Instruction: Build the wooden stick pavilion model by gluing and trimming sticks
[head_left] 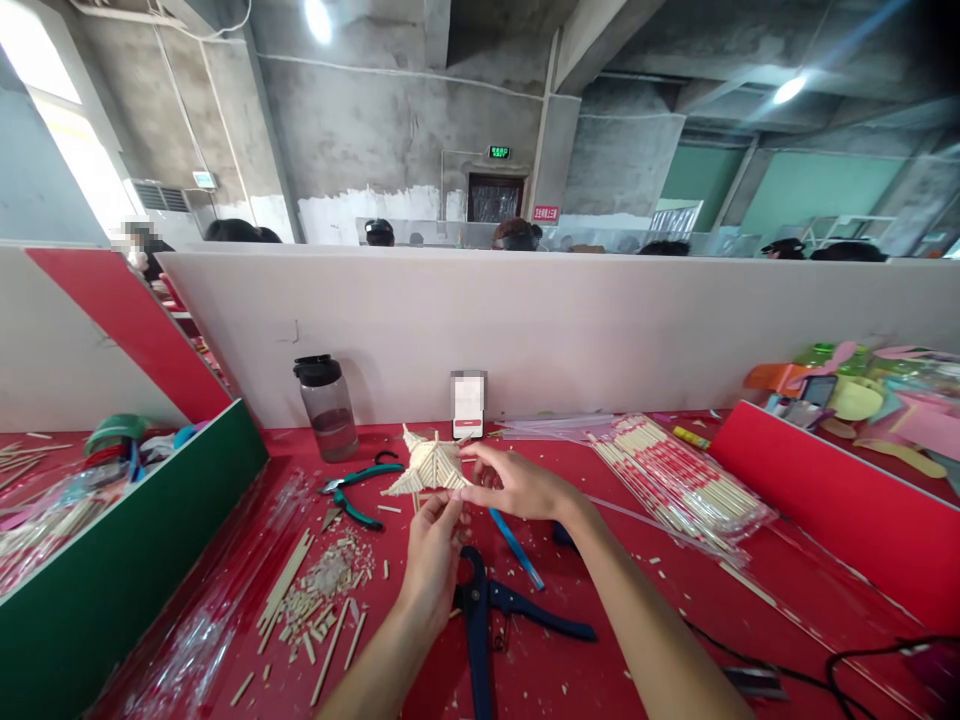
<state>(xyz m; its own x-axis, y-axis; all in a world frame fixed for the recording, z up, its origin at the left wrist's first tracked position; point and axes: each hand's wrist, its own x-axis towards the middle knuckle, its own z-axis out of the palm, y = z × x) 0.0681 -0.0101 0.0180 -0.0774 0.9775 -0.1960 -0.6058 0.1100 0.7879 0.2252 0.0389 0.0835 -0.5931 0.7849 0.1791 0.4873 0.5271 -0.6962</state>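
A star-shaped model made of short pale wooden sticks [431, 468] is held up above the red table. My left hand [433, 555] pinches its lower right edge from below, thumb and fingers together. My right hand [521, 482] grips the right point of the model between thumb and fingers. Just beneath my hands lies a dark blue pipe cutter [478, 620] with its handles spread. A blue pen-like stick [516, 550] rests by my right hand, and green-handled pliers [356, 500] lie left of the model.
Cut stick pieces and chips [322, 590] are strewn at the left. A water bottle [328, 410] and a phone [469, 405] stand against the white partition [570, 330]. Packs of wooden sticks [675, 480] lie at the right. Green [150, 530] and red [840, 520] dividers flank the table.
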